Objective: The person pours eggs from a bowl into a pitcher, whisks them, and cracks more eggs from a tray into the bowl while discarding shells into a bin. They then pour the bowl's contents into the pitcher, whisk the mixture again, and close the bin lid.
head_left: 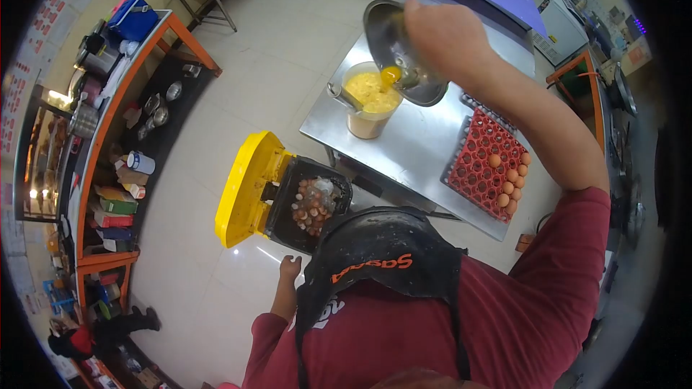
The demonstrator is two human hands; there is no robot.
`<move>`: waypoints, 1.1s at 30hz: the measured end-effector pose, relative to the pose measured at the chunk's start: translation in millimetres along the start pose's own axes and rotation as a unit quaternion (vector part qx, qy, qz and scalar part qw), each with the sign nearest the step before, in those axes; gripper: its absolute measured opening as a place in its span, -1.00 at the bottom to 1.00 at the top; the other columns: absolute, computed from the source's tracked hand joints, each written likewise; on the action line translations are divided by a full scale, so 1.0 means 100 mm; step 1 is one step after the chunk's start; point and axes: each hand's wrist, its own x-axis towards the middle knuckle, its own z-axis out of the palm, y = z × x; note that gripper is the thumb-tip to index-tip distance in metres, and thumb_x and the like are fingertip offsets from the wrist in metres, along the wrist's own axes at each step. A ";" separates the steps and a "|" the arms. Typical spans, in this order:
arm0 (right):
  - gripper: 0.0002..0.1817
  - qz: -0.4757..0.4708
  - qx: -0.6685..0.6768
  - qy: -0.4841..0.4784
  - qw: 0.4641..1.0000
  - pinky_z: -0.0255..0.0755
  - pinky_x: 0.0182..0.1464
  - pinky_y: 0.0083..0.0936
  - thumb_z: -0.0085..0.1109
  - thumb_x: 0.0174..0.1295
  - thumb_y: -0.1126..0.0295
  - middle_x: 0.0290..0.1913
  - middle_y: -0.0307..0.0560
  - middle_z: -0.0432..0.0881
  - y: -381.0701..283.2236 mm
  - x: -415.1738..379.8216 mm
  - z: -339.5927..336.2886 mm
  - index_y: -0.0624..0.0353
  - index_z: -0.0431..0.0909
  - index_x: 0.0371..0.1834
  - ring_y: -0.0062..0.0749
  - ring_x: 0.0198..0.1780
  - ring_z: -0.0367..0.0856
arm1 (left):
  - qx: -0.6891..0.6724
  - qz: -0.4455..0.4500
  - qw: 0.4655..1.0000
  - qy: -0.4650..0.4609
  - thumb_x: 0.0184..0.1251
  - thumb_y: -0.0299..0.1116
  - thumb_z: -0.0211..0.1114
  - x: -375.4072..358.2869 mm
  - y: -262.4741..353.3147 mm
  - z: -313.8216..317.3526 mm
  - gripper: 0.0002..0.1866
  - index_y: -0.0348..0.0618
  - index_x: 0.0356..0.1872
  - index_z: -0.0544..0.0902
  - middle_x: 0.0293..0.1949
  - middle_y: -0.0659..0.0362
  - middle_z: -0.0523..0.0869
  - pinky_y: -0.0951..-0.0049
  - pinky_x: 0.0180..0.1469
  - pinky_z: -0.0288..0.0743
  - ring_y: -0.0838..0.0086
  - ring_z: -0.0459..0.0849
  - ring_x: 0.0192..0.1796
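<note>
My right hand (450, 32) grips the rim of a metal bowl (382, 25), tipped steeply over a tall translucent container (369, 126). A raw egg (391, 75) with a bright yolk slides off the bowl's lower edge. Yellow beaten egg (366, 92) fills much of the container, and a metal utensil handle (344, 96) leans out over its left rim. Down at my side, my left hand (290, 268) hangs near the open bin with its fingers loosely curled; I see nothing in it.
On the steel table (422, 148), red egg trays (483, 162) carry several brown eggs (512, 186) at the right. A black bin (288, 205) with a raised yellow lid (249, 187) holds eggshells. Orange-framed shelves (108, 130) line the left; another person (86, 335) is at lower left.
</note>
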 end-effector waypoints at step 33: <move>-0.65 0.457 0.416 -0.058 0.784 0.63 -0.29 -0.18 0.07 0.36 0.37 -0.25 0.30 0.68 -0.03 -2.41 2.91 0.48 0.39 0.03 -0.03 -0.39 0.75 | -0.341 0.585 0.735 0.009 0.54 -0.23 0.30 -1.26 6.12 -2.20 -0.73 -0.20 -0.12 0.45 -0.34 0.35 0.51 0.56 -0.22 0.39 0.69 0.41 -0.30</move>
